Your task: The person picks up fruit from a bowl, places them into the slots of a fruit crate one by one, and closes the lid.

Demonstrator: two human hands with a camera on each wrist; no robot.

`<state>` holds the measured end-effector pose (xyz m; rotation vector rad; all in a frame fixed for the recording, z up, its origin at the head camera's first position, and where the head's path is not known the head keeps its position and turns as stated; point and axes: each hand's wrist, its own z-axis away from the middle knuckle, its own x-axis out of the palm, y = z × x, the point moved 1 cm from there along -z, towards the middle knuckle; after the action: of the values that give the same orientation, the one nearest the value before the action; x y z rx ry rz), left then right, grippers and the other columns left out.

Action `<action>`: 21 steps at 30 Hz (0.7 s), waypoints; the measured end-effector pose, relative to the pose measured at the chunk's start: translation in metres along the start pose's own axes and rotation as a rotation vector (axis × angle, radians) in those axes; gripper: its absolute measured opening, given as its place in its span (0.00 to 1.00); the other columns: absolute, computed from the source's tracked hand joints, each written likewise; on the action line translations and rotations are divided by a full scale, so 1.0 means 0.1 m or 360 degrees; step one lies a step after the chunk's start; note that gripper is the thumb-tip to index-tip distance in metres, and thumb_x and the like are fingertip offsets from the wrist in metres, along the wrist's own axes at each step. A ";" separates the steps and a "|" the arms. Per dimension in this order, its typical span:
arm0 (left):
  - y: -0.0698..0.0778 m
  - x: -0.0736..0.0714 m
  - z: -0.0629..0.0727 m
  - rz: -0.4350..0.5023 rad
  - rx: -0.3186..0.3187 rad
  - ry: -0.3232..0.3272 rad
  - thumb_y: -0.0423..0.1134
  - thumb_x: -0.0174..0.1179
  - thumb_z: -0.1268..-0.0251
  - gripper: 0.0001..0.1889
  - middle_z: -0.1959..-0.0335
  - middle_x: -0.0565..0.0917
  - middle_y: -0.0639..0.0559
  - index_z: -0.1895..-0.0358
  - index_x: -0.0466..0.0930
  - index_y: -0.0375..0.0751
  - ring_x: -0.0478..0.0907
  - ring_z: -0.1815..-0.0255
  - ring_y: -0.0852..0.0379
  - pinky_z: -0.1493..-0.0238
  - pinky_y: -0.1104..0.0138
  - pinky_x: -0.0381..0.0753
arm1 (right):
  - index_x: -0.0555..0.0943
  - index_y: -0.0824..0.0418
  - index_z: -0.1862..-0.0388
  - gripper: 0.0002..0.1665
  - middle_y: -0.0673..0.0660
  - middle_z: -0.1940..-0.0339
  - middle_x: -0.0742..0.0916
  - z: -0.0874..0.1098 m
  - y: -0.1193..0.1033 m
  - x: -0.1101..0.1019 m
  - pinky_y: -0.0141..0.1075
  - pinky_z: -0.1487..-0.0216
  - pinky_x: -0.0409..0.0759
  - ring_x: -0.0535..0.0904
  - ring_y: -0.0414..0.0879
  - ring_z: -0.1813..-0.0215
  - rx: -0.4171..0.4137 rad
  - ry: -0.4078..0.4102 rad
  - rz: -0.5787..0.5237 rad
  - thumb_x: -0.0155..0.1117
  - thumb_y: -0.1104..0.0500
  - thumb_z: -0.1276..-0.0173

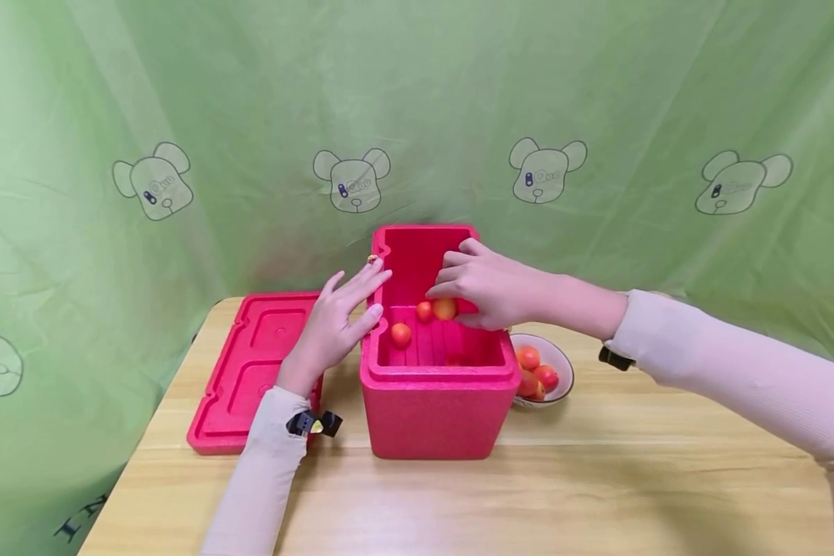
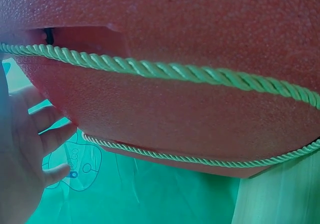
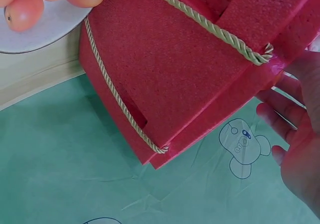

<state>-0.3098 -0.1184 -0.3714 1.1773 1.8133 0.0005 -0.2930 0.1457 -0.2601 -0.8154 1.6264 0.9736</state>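
A red foam box [image 1: 434, 417] stands uncovered on the table. My right hand [image 1: 489, 286] reaches in over its right rim, fingers bent downward, pinching an orange-red small tomato [image 1: 445, 309] between fingertips and thumb. Two more small tomatoes show inside, one [image 1: 425, 311] right beside the held one and another [image 1: 401, 334] near the left wall. On the left rim, my left hand [image 1: 330, 328] rests with fingers spread and fairly straight. The right wrist view has the right hand [image 3: 295, 119] at the box edge, its fingertips partly hidden behind the wall.
Right of the box sits a white bowl [image 1: 563, 367] with several small tomatoes [image 1: 546, 377]. The red lid [image 1: 215, 417] lies flat on the wooden table [image 1: 598, 494] at the left. Twisted cord [image 2: 175, 74] runs along the box's outside. A green curtain [image 1: 431, 77] hangs behind.
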 end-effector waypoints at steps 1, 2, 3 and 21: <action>0.00 0.00 0.00 -0.0013 0.0003 -0.0001 0.52 0.53 0.28 0.32 0.19 0.64 0.55 0.23 0.66 0.54 0.60 0.18 0.56 0.19 0.40 0.49 | 0.88 0.59 0.47 0.26 0.53 0.59 0.90 0.00 0.00 0.01 0.45 0.52 0.67 0.76 0.46 0.57 0.0003 -0.0006 -0.0002 0.80 0.56 0.46; 0.00 0.00 0.00 -0.0021 0.0008 -0.0001 0.52 0.53 0.29 0.31 0.19 0.64 0.56 0.23 0.67 0.54 0.60 0.18 0.56 0.19 0.40 0.48 | 0.88 0.59 0.47 0.26 0.53 0.59 0.90 0.01 0.01 0.01 0.45 0.53 0.67 0.76 0.46 0.57 0.0007 -0.0015 -0.0002 0.80 0.56 0.46; 0.00 -0.01 0.00 -0.0029 0.0016 0.0002 0.52 0.53 0.29 0.31 0.20 0.64 0.56 0.23 0.68 0.53 0.60 0.18 0.56 0.19 0.40 0.48 | 0.88 0.59 0.47 0.26 0.53 0.59 0.90 0.01 0.01 0.02 0.45 0.53 0.66 0.75 0.46 0.57 0.0013 -0.0024 -0.0002 0.80 0.56 0.46; -0.01 0.01 0.00 0.0002 -0.0002 0.0016 0.54 0.52 0.27 0.31 0.19 0.64 0.56 0.23 0.68 0.54 0.60 0.18 0.56 0.19 0.40 0.49 | 0.87 0.57 0.44 0.30 0.54 0.54 0.90 -0.02 -0.01 0.04 0.47 0.51 0.68 0.77 0.49 0.54 0.0030 -0.0054 0.0073 0.81 0.52 0.48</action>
<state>-0.3102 -0.1179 -0.3728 1.1793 1.8212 0.0086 -0.2943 0.1434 -0.2643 -0.7479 1.6291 0.9979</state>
